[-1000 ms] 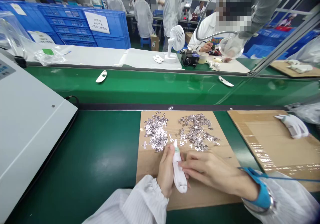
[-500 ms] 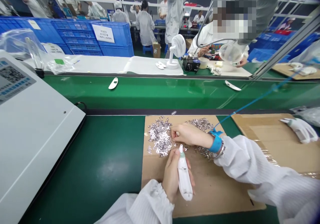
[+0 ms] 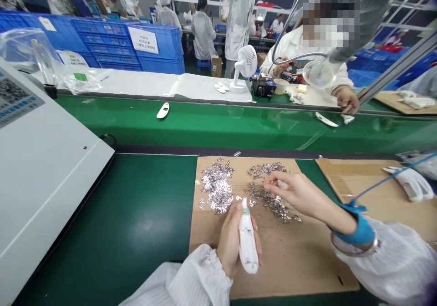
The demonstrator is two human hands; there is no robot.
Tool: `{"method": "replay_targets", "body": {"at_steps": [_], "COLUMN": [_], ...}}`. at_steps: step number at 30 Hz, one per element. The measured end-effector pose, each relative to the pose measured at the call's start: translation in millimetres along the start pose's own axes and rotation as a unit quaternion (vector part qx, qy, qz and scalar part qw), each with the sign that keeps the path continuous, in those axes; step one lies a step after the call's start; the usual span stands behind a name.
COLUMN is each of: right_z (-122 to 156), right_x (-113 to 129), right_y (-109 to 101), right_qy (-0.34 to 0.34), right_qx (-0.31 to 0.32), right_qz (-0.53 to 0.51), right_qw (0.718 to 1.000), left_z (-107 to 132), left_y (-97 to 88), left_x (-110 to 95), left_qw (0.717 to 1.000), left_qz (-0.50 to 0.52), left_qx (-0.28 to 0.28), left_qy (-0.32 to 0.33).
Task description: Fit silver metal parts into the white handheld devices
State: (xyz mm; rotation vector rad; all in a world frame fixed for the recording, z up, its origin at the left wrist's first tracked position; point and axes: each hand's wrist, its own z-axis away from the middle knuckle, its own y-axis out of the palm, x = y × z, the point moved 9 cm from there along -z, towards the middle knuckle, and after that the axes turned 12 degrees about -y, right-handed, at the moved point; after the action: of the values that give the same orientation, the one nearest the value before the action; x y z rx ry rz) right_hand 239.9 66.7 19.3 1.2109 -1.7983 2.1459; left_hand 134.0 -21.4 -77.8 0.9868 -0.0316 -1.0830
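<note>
Green bench (image 3: 146, 224), cardboard (image 3: 283, 269) beneath: left grip (image 3: 228, 242) wraps the casing (image 3: 248, 247), recess up, presumably for access; right grip (image 3: 296, 191) hovers beyond it over metal bits (image 3: 278, 208), fingertips nearly together, catch unclear.

Here's the slim white device (image 3: 247, 247), lying lengthwise in the left hand (image 3: 230, 237), pale-green collar showing, narrow tip pointing away toward the metal pieces. And those pieces: small, silvery, heaped into a bright left pile (image 3: 217, 188) and a darker, straggling right pile (image 3: 276, 206), both on brown cardboard (image 3: 290, 260).
</note>
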Motion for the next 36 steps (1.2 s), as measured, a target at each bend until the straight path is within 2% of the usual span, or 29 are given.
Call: {"method": "replay_targets", "body": {"at_steps": [3, 6, 8, 13, 19, 29, 31, 33, 34, 35, 36], "right_z": [11.8, 19.1, 22.2, 23.2, 21.0, 26.6, 24.8, 21.9, 21.7, 22.2, 22.6], "right_x": [7.0, 23.4, 39.1, 68.8, 83.4, 79.0, 81.6, 84.2, 84.8, 85.2, 86.1], "right_y": [8.9, 30.3, 40.8, 50.8, 52.7, 67.6, 51.9, 17.1, -3.2, -21.5, -35.4], "right_qy": [0.004, -0.007, -0.035, -0.099, -0.185, -0.207, -0.212, -0.198, -0.188, -0.180, -0.176], "right_qx": [-0.005, 0.049, 0.083, 0.111, 0.082, 0.104, 0.058, -0.058, -0.129, -0.197, -0.251], "right_qz": [-0.126, -0.220, -0.228, -0.110, 0.040, 0.053, 0.013, -0.083, -0.164, -0.259, -0.353], "right_qw": [0.992, 0.974, 0.969, 0.983, 0.979, 0.971, 0.975, 0.975, 0.960, 0.928, 0.884], "left_z": [-0.1, 0.0, -0.8, -2.9, -1.9, -1.1, -2.1, -2.2, -1.5, -0.5, 0.7], "left_y": [-1.1, -2.5, -3.3, -6.6, -8.5, -10.5, -10.6, -7.6, -5.5, -3.3, -1.5], "left_x": [-0.7, -1.0, 1.3, 4.2, 4.4, 2.6, 4.1, 4.9, 3.7, 1.7, -0.4], "left_qw": [1.000, 1.000, 0.999, 0.996, 0.996, 0.998, 0.998, 0.999, 0.999, 0.999, 1.000], "left_qz": [-0.005, -0.017, -0.044, -0.076, -0.075, -0.032, -0.032, -0.037, -0.033, -0.027, -0.019], "left_qx": [-0.006, -0.017, -0.025, -0.041, -0.053, -0.051, -0.046, -0.030, -0.021, -0.012, -0.005], "left_qy": [0.009, 0.016, 0.008, 0.002, 0.008, 0.016, 0.010, 0.003, 0.007, 0.014, 0.021]}}
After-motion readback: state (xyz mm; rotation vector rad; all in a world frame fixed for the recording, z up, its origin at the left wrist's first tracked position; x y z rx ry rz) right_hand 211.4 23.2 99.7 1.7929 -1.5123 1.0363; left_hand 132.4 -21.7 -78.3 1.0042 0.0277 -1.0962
